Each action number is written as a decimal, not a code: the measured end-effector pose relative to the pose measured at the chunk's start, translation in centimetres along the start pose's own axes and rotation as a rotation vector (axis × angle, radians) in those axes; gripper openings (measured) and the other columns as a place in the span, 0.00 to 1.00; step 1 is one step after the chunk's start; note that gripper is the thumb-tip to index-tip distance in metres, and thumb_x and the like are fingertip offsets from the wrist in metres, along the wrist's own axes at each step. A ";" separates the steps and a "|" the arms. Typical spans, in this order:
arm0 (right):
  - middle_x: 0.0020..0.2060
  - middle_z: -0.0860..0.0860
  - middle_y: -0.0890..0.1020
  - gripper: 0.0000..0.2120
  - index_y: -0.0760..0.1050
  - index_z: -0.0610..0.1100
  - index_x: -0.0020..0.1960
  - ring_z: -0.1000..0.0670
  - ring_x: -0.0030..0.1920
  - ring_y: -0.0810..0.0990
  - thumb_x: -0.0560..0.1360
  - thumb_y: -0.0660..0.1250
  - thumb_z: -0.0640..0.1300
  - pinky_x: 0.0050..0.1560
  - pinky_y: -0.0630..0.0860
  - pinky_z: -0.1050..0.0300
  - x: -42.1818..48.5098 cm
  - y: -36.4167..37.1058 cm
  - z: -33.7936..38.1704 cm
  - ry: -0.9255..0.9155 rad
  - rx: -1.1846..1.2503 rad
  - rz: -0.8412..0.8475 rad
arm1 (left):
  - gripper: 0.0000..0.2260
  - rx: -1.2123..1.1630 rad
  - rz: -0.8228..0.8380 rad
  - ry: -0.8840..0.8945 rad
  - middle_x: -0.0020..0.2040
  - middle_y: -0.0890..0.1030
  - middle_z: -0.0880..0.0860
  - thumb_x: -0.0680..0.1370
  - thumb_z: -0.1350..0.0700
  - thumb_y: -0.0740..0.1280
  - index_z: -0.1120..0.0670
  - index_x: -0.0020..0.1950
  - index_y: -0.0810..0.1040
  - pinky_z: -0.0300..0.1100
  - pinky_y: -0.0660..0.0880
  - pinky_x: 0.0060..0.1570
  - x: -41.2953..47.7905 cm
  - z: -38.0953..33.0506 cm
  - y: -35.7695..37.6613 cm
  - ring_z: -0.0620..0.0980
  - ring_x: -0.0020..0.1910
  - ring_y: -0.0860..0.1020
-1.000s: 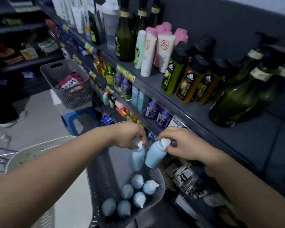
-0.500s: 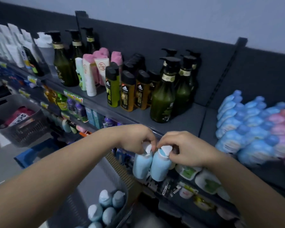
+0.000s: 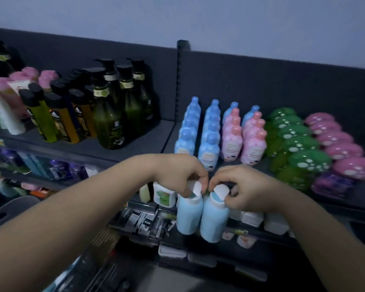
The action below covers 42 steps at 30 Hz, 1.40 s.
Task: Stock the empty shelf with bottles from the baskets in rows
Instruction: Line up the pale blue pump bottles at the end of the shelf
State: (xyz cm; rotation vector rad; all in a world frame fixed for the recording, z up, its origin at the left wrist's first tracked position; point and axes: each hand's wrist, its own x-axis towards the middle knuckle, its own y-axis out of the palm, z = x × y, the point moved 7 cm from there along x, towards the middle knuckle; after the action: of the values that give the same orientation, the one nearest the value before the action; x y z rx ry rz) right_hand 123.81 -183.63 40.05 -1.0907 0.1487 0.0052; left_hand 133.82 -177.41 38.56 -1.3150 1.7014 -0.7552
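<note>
Left hand [image 3: 183,175] pinches the left bottle [image 3: 189,216] by its white cap, right hand [image 3: 247,186] likewise the right bottle [image 3: 214,220]; top grips likely keep the bases free for setting down. Both bottles hang touching, in front of and below the shelf [image 3: 169,140] edge; long axes near upright, caps up.

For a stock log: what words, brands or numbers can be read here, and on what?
None reads clearly.
Yellow bottles: white logo, wording blurred.
Green pump bottles: neck and body labels blurred.
Blue shelf bottles, pink bottles: labels blurred.
Held bottles: no print shows.
Lower packs: print too small.
</note>
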 end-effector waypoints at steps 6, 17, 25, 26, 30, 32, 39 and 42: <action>0.46 0.61 0.78 0.19 0.82 0.50 0.52 0.66 0.42 0.76 0.66 0.67 0.33 0.42 0.70 0.72 -9.9 -4.6 -4.1 0.115 0.056 -0.061 | 0.16 -0.038 0.041 0.155 0.47 0.82 0.52 0.67 0.64 0.70 0.50 0.53 0.82 0.50 0.78 0.47 6.5 -9.6 -0.1 0.51 0.45 0.80; 0.43 0.54 0.83 0.17 0.81 0.56 0.47 0.51 0.43 0.81 0.64 0.68 0.37 0.46 0.78 0.50 -23.5 -15.1 -9.7 0.251 0.055 -0.320 | 0.15 0.010 0.155 0.492 0.42 0.82 0.46 0.68 0.68 0.70 0.52 0.49 0.81 0.35 0.75 0.40 16.5 -25.1 -5.1 0.42 0.41 0.79; 0.42 0.55 0.85 0.14 0.82 0.52 0.44 0.53 0.45 0.83 0.63 0.65 0.38 0.48 0.79 0.43 -28.9 -22.9 -13.1 0.392 0.063 -0.517 | 0.16 -0.016 0.193 0.636 0.42 0.85 0.47 0.69 0.70 0.69 0.53 0.51 0.81 0.45 0.80 0.42 23.4 -31.2 -10.6 0.49 0.42 0.83; 0.43 0.54 0.85 0.14 0.82 0.53 0.44 0.52 0.46 0.83 0.64 0.66 0.38 0.49 0.80 0.42 -29.3 -24.0 -13.5 0.403 0.052 -0.540 | 0.15 -0.003 0.183 0.649 0.40 0.84 0.43 0.70 0.71 0.69 0.54 0.51 0.81 0.39 0.78 0.40 24.2 -31.9 -11.5 0.43 0.39 0.82; 0.45 0.55 0.85 0.14 0.82 0.51 0.46 0.54 0.49 0.83 0.68 0.71 0.33 0.54 0.80 0.40 -30.5 -27.0 -15.7 0.460 -0.003 -0.609 | 0.12 0.065 0.138 0.718 0.37 0.82 0.37 0.72 0.67 0.71 0.52 0.51 0.81 0.28 0.71 0.36 27.0 -34.2 -14.0 0.37 0.35 0.79; 0.45 0.54 0.85 0.11 0.81 0.50 0.46 0.53 0.49 0.84 0.66 0.72 0.40 0.53 0.81 0.47 -30.8 -27.6 -16.6 0.457 0.000 -0.643 | 0.12 0.086 0.140 0.744 0.39 0.82 0.37 0.72 0.64 0.73 0.49 0.50 0.82 0.28 0.72 0.39 28.5 -34.7 -14.4 0.38 0.39 0.80; 0.43 0.53 0.85 0.14 0.81 0.47 0.45 0.49 0.49 0.84 0.69 0.73 0.29 0.50 0.79 0.62 -33.8 -29.4 -20.2 0.450 0.032 -0.707 | 0.12 0.035 0.136 0.788 0.46 0.85 0.42 0.71 0.58 0.75 0.44 0.51 0.82 0.35 0.76 0.49 33.0 -37.0 -15.0 0.43 0.46 0.81; 0.43 0.52 0.85 0.08 0.81 0.49 0.43 0.49 0.48 0.84 0.67 0.73 0.39 0.52 0.80 0.58 -34.6 -30.0 -22.2 0.438 0.078 -0.696 | 0.14 0.018 0.153 0.796 0.45 0.85 0.41 0.73 0.62 0.74 0.44 0.51 0.82 0.35 0.76 0.50 35.1 -37.7 -14.9 0.41 0.46 0.81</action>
State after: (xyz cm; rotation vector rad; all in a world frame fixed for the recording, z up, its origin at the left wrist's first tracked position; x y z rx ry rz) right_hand 89.26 -214.75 60.79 -1.0067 0.1524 -0.8604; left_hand 103.83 -216.35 60.07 -0.8944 2.3611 -1.3067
